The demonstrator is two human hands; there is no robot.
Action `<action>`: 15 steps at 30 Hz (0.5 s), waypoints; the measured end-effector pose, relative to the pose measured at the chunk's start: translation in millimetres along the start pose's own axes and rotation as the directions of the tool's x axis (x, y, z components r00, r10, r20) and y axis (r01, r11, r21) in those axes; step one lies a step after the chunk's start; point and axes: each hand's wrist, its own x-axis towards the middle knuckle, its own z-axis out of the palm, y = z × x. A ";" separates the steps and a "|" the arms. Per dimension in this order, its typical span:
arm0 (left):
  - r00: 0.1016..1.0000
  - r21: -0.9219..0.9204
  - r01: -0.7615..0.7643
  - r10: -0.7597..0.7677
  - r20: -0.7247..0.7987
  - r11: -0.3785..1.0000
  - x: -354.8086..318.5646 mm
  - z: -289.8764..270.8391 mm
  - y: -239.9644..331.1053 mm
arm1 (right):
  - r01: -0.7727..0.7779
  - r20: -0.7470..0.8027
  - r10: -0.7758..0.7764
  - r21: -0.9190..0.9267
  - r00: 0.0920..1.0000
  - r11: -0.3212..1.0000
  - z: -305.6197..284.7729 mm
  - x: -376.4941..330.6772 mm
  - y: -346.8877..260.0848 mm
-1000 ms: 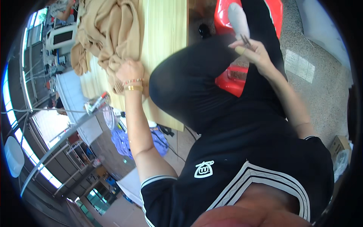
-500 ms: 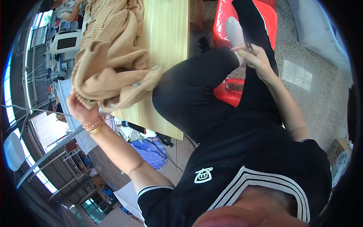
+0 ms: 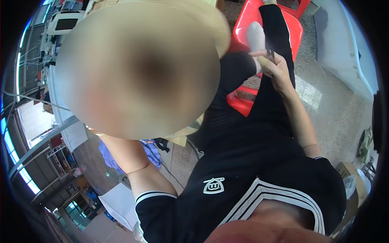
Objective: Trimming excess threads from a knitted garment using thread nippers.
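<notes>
A large blurred oval covers most of the beige ribbed knit garment (image 3: 222, 30) and my left hand. Just below the blur, my left forearm (image 3: 127, 156) reaches up, with a bracelet at the wrist; the fingers cannot be made out. My right hand (image 3: 277, 73) is closed over my lower leg, near a foot in a pale sock (image 3: 256, 36). From its fingers sticks a small dark tool (image 3: 270, 52) with two thin prongs, resembling thread snips.
Red plastic stools (image 3: 247, 36) stand ahead, with my feet on them. Purple cloth (image 3: 152, 154) lies below the table on the left. To the right are a large pale sheet-like thing (image 3: 338, 48) and a cardboard box (image 3: 348, 174).
The beige garment has come up off the table, nearer to me and rightward, over part of my thigh. Blur now hides my left hand. My right hand has barely moved, still holding the dark tool.
</notes>
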 end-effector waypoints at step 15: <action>0.952 0.449 0.226 -0.294 0.088 0.865 -18.5 70.8 -92.7 | 0.387 0.452 -0.316 -0.071 0.834 0.919 92.1 34.9 -102.9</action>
